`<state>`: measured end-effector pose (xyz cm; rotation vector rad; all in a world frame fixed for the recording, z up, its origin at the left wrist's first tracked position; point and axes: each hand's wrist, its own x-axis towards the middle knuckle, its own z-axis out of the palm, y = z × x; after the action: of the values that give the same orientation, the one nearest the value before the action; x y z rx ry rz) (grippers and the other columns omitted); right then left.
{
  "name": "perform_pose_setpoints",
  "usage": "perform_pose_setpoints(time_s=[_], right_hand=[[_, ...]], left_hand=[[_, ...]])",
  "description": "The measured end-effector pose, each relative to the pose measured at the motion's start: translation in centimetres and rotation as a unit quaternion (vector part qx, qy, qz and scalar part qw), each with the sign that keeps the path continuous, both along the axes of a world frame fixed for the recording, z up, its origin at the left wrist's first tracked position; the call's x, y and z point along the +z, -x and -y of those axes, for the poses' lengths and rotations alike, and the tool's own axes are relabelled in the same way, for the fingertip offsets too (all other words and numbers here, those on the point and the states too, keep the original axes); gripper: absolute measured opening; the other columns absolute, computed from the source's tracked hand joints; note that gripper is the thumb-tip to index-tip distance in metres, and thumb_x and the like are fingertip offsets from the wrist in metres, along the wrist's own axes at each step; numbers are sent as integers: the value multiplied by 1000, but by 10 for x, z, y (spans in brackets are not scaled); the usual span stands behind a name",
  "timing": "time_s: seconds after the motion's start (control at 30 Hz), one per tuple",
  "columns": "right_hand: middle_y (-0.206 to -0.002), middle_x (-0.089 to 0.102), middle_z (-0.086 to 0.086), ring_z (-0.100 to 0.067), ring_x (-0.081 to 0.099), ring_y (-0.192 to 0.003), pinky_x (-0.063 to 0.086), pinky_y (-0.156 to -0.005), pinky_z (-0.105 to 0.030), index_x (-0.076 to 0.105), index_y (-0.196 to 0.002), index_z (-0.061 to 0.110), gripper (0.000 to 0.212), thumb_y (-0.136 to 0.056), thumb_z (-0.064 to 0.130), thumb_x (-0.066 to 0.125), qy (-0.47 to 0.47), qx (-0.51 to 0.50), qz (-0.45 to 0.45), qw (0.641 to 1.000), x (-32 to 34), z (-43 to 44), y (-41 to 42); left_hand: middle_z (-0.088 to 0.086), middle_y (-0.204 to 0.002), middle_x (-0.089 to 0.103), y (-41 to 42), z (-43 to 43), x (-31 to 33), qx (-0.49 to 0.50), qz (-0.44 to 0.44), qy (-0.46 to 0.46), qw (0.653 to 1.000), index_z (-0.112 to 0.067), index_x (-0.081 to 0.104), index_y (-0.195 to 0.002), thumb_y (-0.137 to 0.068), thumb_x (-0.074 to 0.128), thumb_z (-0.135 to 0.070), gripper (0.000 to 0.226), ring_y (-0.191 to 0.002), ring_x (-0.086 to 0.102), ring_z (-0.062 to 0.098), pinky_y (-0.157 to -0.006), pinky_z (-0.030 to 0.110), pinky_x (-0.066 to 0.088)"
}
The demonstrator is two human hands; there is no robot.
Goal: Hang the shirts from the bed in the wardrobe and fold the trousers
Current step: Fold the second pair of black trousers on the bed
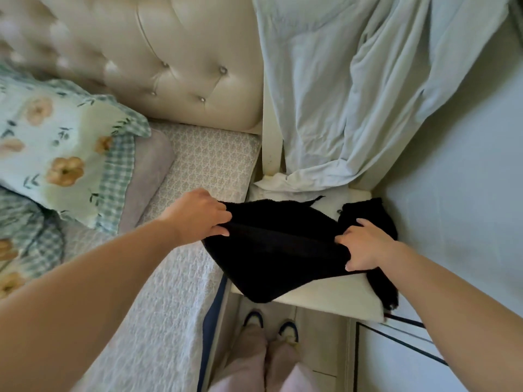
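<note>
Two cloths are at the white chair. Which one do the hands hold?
The black garment, gripped by the left hand and right hand. The pale blue cloth hangs behind it, untouched.

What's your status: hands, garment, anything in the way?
Left hand and right hand both grip the black fuzzy knit garment. It spans the white padded seat beside the bed. Pale blue draped cloth behind, clear of hands.

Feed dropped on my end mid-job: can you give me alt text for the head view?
Both hands grip a black garment, the left hand at its left edge and the right hand at its right, over a white chair seat beside the bed. A pale blue cloth hangs behind the seat; a floral pillow lies on the bed.
</note>
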<state>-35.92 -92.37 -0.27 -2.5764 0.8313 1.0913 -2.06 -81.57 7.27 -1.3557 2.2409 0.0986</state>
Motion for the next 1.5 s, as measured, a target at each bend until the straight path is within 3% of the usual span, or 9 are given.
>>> perform_pose_setpoints(time_s=[0.37, 0.6, 0.7, 0.83, 0.93, 1.07, 1.3, 1.43, 1.5], right_hand=[[-111, 61, 10, -17, 47, -106, 28, -89, -31, 59, -114, 33, 32, -86, 41, 47, 147, 18, -3, 989, 97, -34, 7], [-115, 60, 2, -19, 57, -94, 42, -75, -29, 37, -128, 27, 60, -79, 43, 66, 108, -182, 106, 971, 145, -106, -26], [-109, 61, -3, -22, 61, -90, 48, -70, -32, 16, -143, 26, 84, -80, 43, 68, 184, -208, 123, 953, 153, -144, -40], [-95, 60, 2, -19, 59, -88, 37, -67, -28, 55, -109, 17, 30, -88, 37, 60, 272, -188, 95, 939, 177, -166, -78], [-78, 52, 7, -16, 54, -77, 30, -69, -26, 55, -89, 19, 7, -91, 26, 55, 326, -158, 127, 923, 205, -172, -102], [-61, 36, 6, -16, 43, -64, 27, -54, -28, 51, -82, 17, 13, -91, 25, 55, 402, -120, 202, 885, 271, -163, -134], [-91, 60, -9, -30, 55, -85, 30, -58, -31, 59, -96, 8, 15, -90, 22, 57, 480, -84, 361, 795, 415, -122, -174], [-87, 62, -12, -32, 52, -74, 31, -56, -31, 57, -103, 7, 20, -85, 13, 62, 514, -46, 518, 682, 458, -117, -176], [-82, 63, -14, -33, 54, -65, 31, -57, -30, 58, -105, 7, 27, -80, 6, 68, 500, 22, 546, 672, 458, -116, -167]], left_hand=[[-18, -104, 59, -49, -97, 76, 91, 44, 53, 993, -34, 54, -110, -95, 29, -60, 39, -104, 48, 6, -98, 23, 24], [-15, -107, 61, -64, -153, 104, 161, 41, 55, 985, -32, 55, -112, -95, 37, -56, 35, -109, 49, 9, -99, 27, 26], [-13, -109, 60, -77, -190, 109, 181, 58, 80, 979, -31, 55, -113, -95, 37, -54, 34, -110, 48, 11, -100, 29, 27], [-15, -109, 60, -97, -228, 128, 208, 94, 109, 968, -33, 55, -114, -95, 36, -56, 35, -116, 43, 12, -107, 35, 22], [-14, -112, 60, -112, -243, 159, 261, 108, 119, 952, -35, 55, -117, -94, 35, -59, 39, -121, 41, 13, -109, 38, 22], [-12, -112, 61, -138, -255, 214, 302, 139, 194, 923, -37, 55, -119, -93, 32, -63, 43, -124, 40, 14, -107, 40, 24], [-10, -104, 62, -159, -240, 364, 328, 226, 400, 826, -39, 60, -111, -91, 28, -66, 46, -117, 44, 19, -104, 42, 25], [5, -102, 66, -171, -247, 406, 323, 40, 563, 760, -21, 68, -107, -92, 51, -47, 35, -112, 46, 33, -98, 46, 30], [8, -108, 63, -174, -253, 402, 329, -9, 544, 772, -18, 65, -116, -92, 54, -39, 34, -110, 48, 35, -93, 46, 36]])
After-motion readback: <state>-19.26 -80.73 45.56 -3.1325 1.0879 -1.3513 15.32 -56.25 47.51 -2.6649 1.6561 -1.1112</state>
